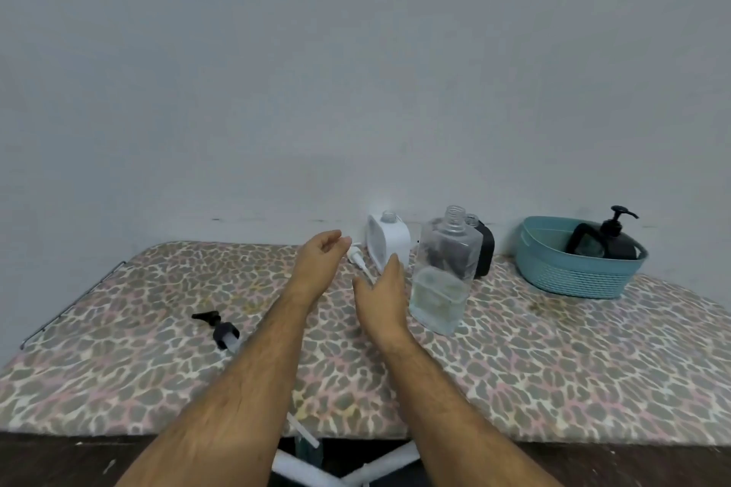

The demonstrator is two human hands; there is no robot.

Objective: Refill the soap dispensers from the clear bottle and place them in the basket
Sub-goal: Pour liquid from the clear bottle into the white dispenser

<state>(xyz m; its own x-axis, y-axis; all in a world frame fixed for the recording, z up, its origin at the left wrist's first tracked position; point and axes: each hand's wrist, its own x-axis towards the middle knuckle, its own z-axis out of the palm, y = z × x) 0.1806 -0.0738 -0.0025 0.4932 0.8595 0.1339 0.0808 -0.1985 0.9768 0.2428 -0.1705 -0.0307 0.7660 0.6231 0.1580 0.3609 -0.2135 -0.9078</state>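
Note:
The clear bottle (445, 269) stands uncapped in the middle of the table, about a third full of liquid. Behind it a white dispenser (387, 243) and a black dispenser (485, 249) stand against the wall, both without pumps. A white pump (358, 255) lies on the table by the white dispenser. A black pump (221, 330) lies to the left. My left hand (316, 261) hovers near the white pump, fingers loosely curled, holding nothing. My right hand (381, 297) is held flat just left of the clear bottle. The teal basket (573, 277) holds a black dispenser with its pump (611, 235).
The table is covered with a leopard-print cloth (553, 368) and stands against a plain grey wall. White crossed legs (348, 470) show under the front edge. A metal rail (71, 302) runs along the left edge.

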